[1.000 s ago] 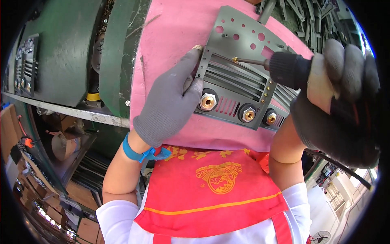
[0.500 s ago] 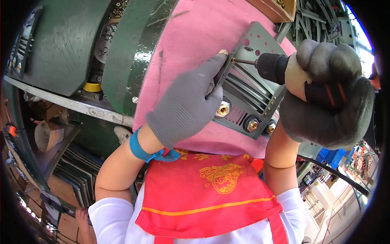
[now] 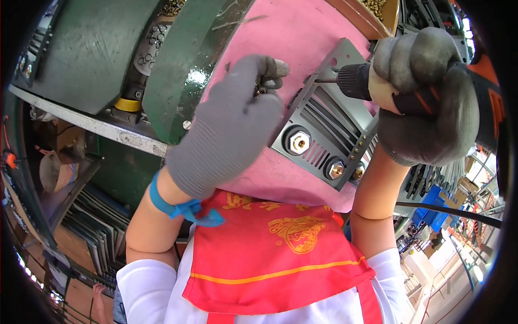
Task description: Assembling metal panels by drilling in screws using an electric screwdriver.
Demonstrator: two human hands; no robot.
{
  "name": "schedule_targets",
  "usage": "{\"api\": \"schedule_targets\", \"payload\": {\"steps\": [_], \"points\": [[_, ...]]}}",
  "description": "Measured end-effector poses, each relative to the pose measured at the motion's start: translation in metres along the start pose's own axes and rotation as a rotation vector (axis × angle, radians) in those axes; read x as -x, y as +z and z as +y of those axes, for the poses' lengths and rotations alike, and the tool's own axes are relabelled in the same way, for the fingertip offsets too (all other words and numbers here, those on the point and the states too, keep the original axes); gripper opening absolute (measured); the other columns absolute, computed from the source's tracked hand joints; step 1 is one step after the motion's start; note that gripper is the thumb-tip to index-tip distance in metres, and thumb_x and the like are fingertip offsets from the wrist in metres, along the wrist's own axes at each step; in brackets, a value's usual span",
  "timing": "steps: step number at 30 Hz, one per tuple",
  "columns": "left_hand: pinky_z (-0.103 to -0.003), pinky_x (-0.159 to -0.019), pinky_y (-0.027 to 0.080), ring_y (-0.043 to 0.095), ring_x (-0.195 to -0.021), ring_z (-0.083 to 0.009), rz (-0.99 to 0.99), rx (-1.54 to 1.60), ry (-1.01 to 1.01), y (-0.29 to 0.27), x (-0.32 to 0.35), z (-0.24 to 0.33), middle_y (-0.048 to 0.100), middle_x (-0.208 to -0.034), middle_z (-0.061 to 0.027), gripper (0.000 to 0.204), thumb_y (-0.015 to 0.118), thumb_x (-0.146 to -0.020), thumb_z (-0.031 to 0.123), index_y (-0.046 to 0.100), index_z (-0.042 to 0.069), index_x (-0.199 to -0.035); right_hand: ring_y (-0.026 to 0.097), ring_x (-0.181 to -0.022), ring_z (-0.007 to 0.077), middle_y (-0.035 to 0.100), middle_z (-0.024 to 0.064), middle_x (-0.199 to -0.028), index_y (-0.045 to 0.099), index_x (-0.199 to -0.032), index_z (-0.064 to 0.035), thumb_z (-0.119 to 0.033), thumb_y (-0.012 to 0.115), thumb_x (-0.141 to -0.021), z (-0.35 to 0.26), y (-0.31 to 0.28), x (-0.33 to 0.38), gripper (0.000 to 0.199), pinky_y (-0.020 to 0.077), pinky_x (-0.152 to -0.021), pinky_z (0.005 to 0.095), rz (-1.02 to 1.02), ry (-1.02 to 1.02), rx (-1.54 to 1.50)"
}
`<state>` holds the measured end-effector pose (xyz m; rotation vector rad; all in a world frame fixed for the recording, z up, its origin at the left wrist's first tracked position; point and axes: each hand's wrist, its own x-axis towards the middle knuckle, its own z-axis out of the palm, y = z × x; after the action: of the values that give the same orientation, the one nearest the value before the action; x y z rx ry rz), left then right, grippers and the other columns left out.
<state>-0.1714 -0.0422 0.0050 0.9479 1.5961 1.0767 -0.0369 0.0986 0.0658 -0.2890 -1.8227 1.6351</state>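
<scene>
A power screwdriver [image 3: 353, 82] with a black chuck and orange-and-black body is gripped in my gloved right hand [image 3: 426, 100]. Its thin bit points left, at the upper left edge of a grey slotted metal panel [image 3: 345, 62]; whether the tip touches is unclear. The panel carries hex-nut brass fittings, among them a large one [image 3: 299, 142] at its near left corner and a smaller one [image 3: 334, 168] beside it. Left of the panel, apart from it, my gloved left hand [image 3: 232, 124] is closed, its fingers curled round small dark metal pieces [image 3: 260, 90], too small to name.
Pink sheeting [image 3: 297, 32] covers the work surface under the panel. At the far right a wooden box [image 3: 391, 21] holds small brass parts. Dark green metal plates [image 3: 81, 54] lie to the left, with a tray of rings [image 3: 154, 46] between them. A black cable [image 3: 458, 212] runs at right.
My left hand has let go of the panel's edge and moved left, its fingers curling. The screwdriver has shifted slightly left in my right hand, and the panel sits a little lower in view.
</scene>
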Motion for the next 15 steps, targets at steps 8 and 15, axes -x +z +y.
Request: {"api": "schedule_targets", "payload": {"steps": [8,15], "points": [[-0.022,-0.070,0.050,0.058,-0.077,-0.0113,-0.181,0.811,-0.210,0.005,-0.006,0.003,0.062,-0.102,-0.0090,0.036,0.047,-0.102,0.020,0.052,-0.006,-0.127,0.036,-0.068,0.0136,0.042,0.0020,-0.069,0.043,-0.077,-0.0117,-0.027,0.061,-0.079,-0.074,-0.016,0.027,0.023,0.0303,-0.061,0.0246,0.196,0.143,-0.289],[-0.019,-0.053,0.041,0.050,-0.068,-0.0060,-0.354,0.940,-0.245,0.016,-0.013,-0.006,0.059,-0.092,-0.0035,0.045,0.053,-0.100,0.039,0.054,0.001,-0.123,0.036,-0.067,0.0102,0.042,-0.0007,-0.068,0.041,-0.075,-0.0144,-0.025,0.062,-0.080,-0.081,0.009,0.029,0.024,0.0321,-0.061,0.0212,0.279,-0.026,-0.190]]}}
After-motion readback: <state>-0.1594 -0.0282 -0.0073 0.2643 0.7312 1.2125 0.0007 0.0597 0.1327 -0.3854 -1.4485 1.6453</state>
